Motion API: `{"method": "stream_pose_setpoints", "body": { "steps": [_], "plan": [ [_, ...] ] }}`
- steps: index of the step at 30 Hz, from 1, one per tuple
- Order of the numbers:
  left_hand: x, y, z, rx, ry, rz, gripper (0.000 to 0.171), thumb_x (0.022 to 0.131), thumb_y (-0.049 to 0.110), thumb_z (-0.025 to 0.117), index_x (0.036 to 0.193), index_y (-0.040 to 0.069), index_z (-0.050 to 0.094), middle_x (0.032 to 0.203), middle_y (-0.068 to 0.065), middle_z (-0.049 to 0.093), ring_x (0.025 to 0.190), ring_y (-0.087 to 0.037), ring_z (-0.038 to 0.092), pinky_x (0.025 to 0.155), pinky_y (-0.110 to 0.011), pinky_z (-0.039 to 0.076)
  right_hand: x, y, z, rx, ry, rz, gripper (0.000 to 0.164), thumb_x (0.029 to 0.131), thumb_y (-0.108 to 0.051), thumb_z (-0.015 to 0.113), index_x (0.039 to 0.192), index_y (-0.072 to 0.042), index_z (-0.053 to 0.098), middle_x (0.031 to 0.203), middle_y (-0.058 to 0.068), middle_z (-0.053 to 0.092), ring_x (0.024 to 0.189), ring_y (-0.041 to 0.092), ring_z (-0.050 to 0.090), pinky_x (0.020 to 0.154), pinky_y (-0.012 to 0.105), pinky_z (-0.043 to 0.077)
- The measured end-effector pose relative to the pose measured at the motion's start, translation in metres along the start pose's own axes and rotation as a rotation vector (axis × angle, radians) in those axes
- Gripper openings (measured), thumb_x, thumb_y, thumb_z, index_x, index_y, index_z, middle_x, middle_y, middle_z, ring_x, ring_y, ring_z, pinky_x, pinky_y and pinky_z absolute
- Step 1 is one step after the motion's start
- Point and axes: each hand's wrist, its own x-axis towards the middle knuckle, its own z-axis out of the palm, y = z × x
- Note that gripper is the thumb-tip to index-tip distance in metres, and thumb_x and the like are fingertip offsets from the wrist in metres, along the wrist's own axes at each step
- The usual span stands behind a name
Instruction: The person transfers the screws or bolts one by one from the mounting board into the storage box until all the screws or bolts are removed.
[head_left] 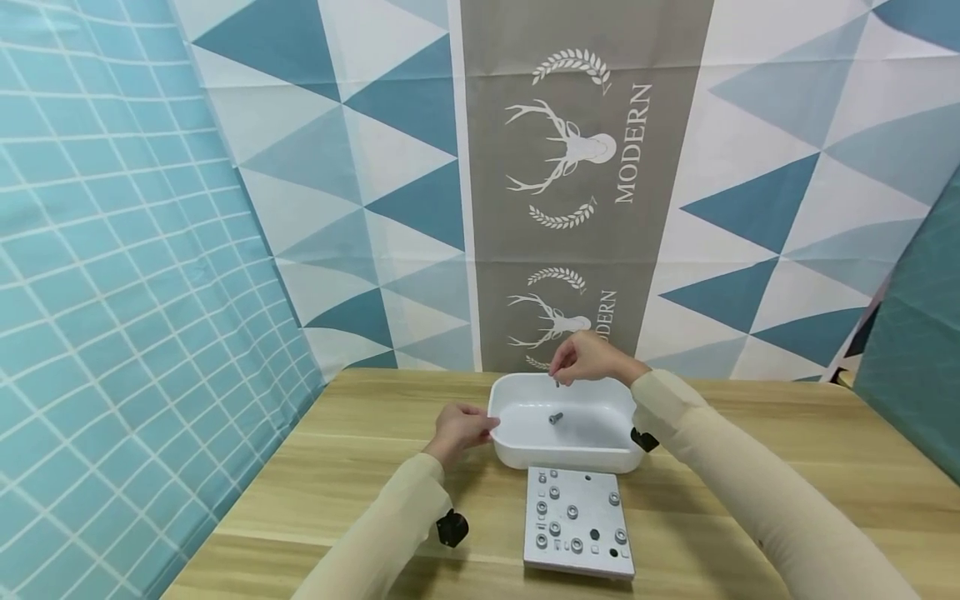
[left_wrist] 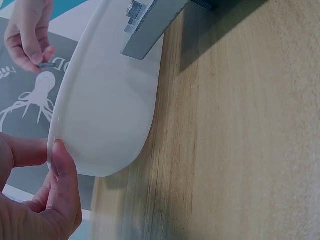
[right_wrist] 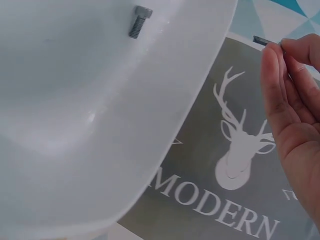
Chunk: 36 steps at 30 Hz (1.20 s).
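Observation:
A white tray (head_left: 517, 460) stands on the wooden table, and my left hand (head_left: 461, 429) pinches its left rim between thumb and fingers. In the left wrist view the thumb (left_wrist: 62, 162) lies against the tray's outer wall. My right hand (head_left: 588, 358) is raised over the tray's far side, a small screw (right_wrist: 260, 40) pinched at its fingertips with the threaded end sticking out. A single socket-head screw (head_left: 556, 417) lies on the tray floor; the right wrist view shows its round head and threaded shank.
In front of the tray lies a silver metal plate (head_left: 573, 533) with several socket-head screws seated in it and some open holes. A patterned cloth (head_left: 405, 167) hangs behind the wooden table (head_left: 375, 400). Blue checked cloth (head_left: 112, 250) hangs at the left.

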Motion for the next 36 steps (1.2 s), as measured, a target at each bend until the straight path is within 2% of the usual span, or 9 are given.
{"method": "stream_pose_setpoints", "body": {
  "steps": [13, 21, 25, 31, 36],
  "plan": [
    [-0.004, 0.001, 0.005, -0.004, 0.010, -0.002, 0.024, 0.080, 0.004, 0.074, 0.098, -0.007, 0.062, 0.085, -0.010, 0.059, 0.062, -0.010, 0.059, 0.063, -0.022, 0.060, 0.002, 0.014, 0.007, 0.016, 0.008, 0.038, 0.009, 0.080, -0.002, 0.069, 0.085, 0.003, 0.074, 0.077, 0.011, 0.074, 0.062, 0.011, 0.067, 0.058, 0.019, 0.056],
    [-0.005, 0.000, 0.010, -0.011, -0.010, -0.005, 0.023, 0.081, 0.002, 0.073, 0.098, -0.008, 0.062, 0.084, -0.009, 0.058, 0.063, -0.010, 0.060, 0.066, -0.024, 0.061, 0.002, 0.027, 0.011, -0.085, 0.014, 0.134, 0.005, 0.077, -0.003, 0.069, 0.079, -0.002, 0.074, 0.066, 0.003, 0.071, 0.054, 0.004, 0.061, 0.053, 0.016, 0.051],
    [-0.006, 0.000, 0.011, -0.011, -0.005, -0.011, 0.022, 0.080, 0.002, 0.073, 0.097, -0.008, 0.062, 0.083, -0.008, 0.057, 0.063, -0.011, 0.059, 0.067, -0.025, 0.061, 0.001, 0.031, 0.013, -0.106, 0.026, 0.164, 0.005, 0.075, -0.004, 0.070, 0.077, -0.005, 0.074, 0.067, 0.002, 0.071, 0.054, 0.004, 0.060, 0.054, 0.016, 0.050],
    [-0.004, 0.001, 0.008, -0.005, 0.014, -0.013, 0.022, 0.080, 0.003, 0.074, 0.097, -0.007, 0.062, 0.086, -0.010, 0.058, 0.063, -0.010, 0.059, 0.064, -0.022, 0.060, 0.002, 0.030, 0.011, -0.127, 0.049, 0.157, 0.005, 0.074, -0.004, 0.070, 0.077, -0.006, 0.074, 0.072, 0.005, 0.073, 0.057, 0.004, 0.062, 0.056, 0.017, 0.053],
    [-0.003, 0.002, 0.005, -0.011, 0.023, -0.006, 0.022, 0.080, 0.003, 0.074, 0.097, -0.007, 0.063, 0.086, -0.009, 0.058, 0.061, -0.009, 0.059, 0.063, -0.022, 0.060, 0.003, 0.025, 0.009, -0.109, 0.025, 0.154, 0.005, 0.075, -0.004, 0.072, 0.079, -0.006, 0.074, 0.074, 0.005, 0.073, 0.059, 0.006, 0.063, 0.058, 0.020, 0.055]
  ]
}}
